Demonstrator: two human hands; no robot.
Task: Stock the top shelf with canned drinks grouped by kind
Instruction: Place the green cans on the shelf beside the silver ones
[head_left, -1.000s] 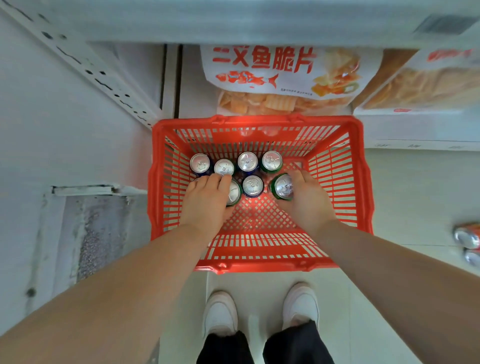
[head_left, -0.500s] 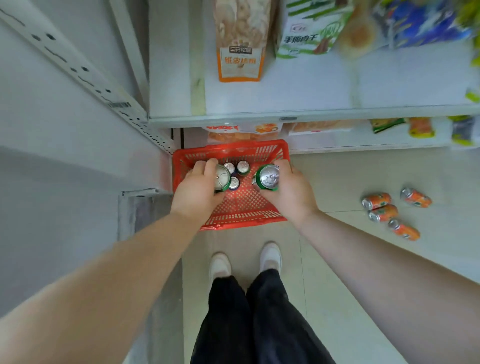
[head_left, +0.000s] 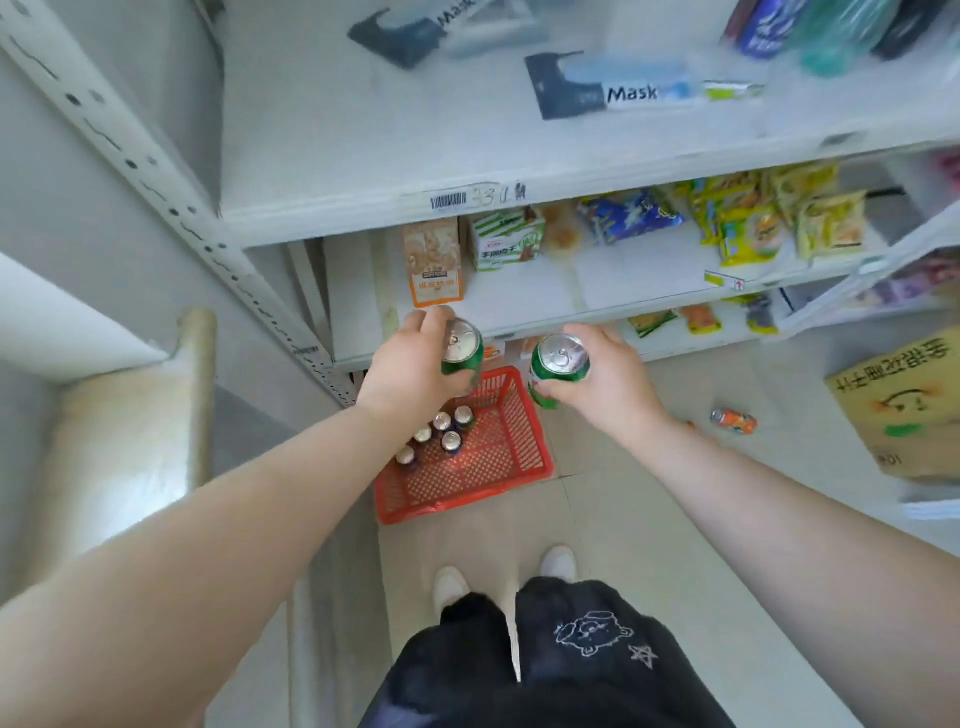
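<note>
My left hand (head_left: 410, 364) grips a green can (head_left: 462, 351) from the side, silver top up. My right hand (head_left: 602, 379) grips a second green can (head_left: 558, 366) the same way. Both cans hang in the air above the red basket (head_left: 498, 467) on the floor. Several more cans (head_left: 441, 434) stand upright in the basket's far left corner. The highest shelf in view (head_left: 467, 135) carries mask packs (head_left: 613, 85) at the back and is bare at its front left.
Lower shelves hold snack boxes (head_left: 434, 265) and bags (head_left: 748, 223). An orange can (head_left: 733, 421) lies on the floor to the right, near a cardboard box (head_left: 904, 410). A white perforated upright (head_left: 156, 171) runs along the left. My feet (head_left: 504, 577) stand behind the basket.
Both hands have lifted a green can each out of the basket and risen well above it. My view has risen and tilted up to show higher shelves.
</note>
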